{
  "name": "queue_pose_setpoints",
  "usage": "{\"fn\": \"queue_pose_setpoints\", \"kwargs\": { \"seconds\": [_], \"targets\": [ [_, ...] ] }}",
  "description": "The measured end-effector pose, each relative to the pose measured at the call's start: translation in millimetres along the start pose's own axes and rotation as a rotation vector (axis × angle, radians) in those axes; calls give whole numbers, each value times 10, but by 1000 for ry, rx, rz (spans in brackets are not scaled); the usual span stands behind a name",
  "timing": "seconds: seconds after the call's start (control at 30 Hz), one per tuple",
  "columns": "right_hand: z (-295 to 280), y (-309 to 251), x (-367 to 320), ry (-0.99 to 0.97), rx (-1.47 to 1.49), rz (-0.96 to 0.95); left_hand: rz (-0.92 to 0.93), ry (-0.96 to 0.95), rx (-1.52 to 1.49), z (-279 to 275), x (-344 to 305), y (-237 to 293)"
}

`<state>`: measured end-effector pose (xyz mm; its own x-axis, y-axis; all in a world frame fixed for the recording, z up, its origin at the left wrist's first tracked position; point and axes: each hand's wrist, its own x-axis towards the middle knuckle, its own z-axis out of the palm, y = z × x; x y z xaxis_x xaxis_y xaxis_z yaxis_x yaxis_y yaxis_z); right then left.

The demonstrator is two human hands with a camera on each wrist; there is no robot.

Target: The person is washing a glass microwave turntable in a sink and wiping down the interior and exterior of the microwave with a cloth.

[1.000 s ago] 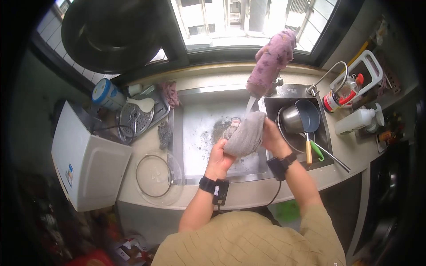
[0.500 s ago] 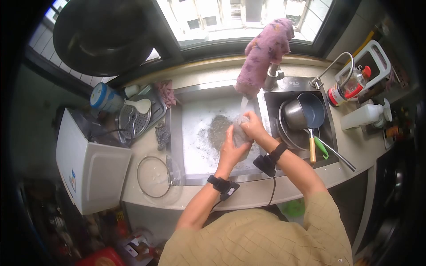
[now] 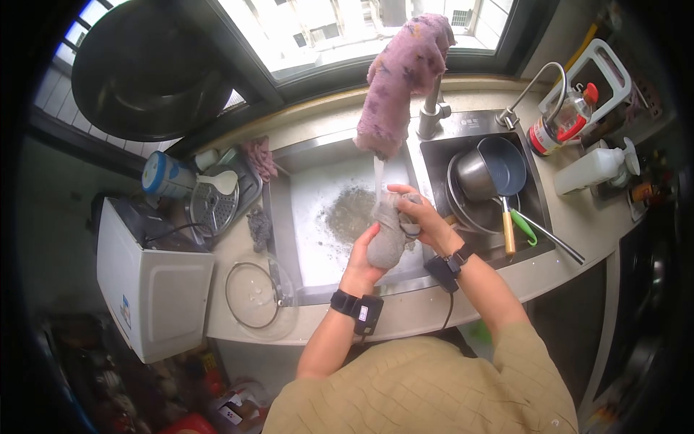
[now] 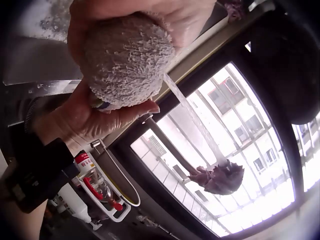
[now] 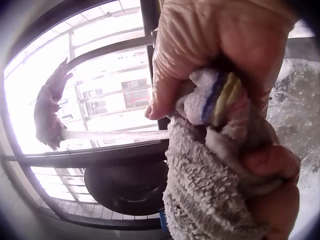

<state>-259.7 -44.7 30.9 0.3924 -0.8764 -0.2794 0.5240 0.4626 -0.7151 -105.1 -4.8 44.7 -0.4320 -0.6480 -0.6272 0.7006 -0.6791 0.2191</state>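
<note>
Both hands hold a wet grey terry cloth (image 3: 387,244) over the left basin, in the stream of water (image 3: 379,177). The left hand (image 3: 361,264) grips its rounded lower end, which shows as a bunched ball in the left wrist view. With curled fingers the right hand (image 3: 430,226) grips the other end, where blue and yellow stripes show on the cloth (image 5: 212,175) in the right wrist view. Above the hands, a pink patterned cloth (image 3: 405,79) is wrapped round the tap (image 3: 432,112), and water runs from its lower end.
The left basin (image 3: 280,217) holds suds and a patch of grey dirt. Pots (image 3: 477,177) with handles fill the right basin. A glass lid (image 3: 253,295) lies on the counter at left, near a white appliance (image 3: 170,289). Bottles (image 3: 585,172) stand at right.
The cloth hung loosely spread between the hands, then was bunched tightly, and is now gathered into a longer bundle. The hands stay close together beneath the tap.
</note>
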Motion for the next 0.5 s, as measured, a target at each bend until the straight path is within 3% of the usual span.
{"fn": "queue_pose_setpoints", "kwargs": {
  "seconds": [0.07,0.13,0.2,0.27,0.3,0.33,0.4,0.47,0.5],
  "targets": [
    [50,-28,36,85,52,-40,51,-20,49,55,-3,7],
    [59,-102,134,96,-74,-32,231,-111,520,75,14,29],
    [79,-162,208,95,-180,-52,285,-84,605,31,142,36],
    [71,-181,267,57,-507,-130,543,45,1068,-14,261,32],
    [42,-140,303,56,-512,-132,643,80,1141,59,244,29],
    [-10,-56,367,87,-571,-171,649,74,1139,84,256,24],
    [-81,114,450,226,-820,-288,610,393,1643,130,276,18],
    [-196,309,525,395,-955,-292,833,313,1729,-58,409,-42],
    [-182,275,479,391,-878,-271,927,284,1807,-85,428,-40]
  ]
}}
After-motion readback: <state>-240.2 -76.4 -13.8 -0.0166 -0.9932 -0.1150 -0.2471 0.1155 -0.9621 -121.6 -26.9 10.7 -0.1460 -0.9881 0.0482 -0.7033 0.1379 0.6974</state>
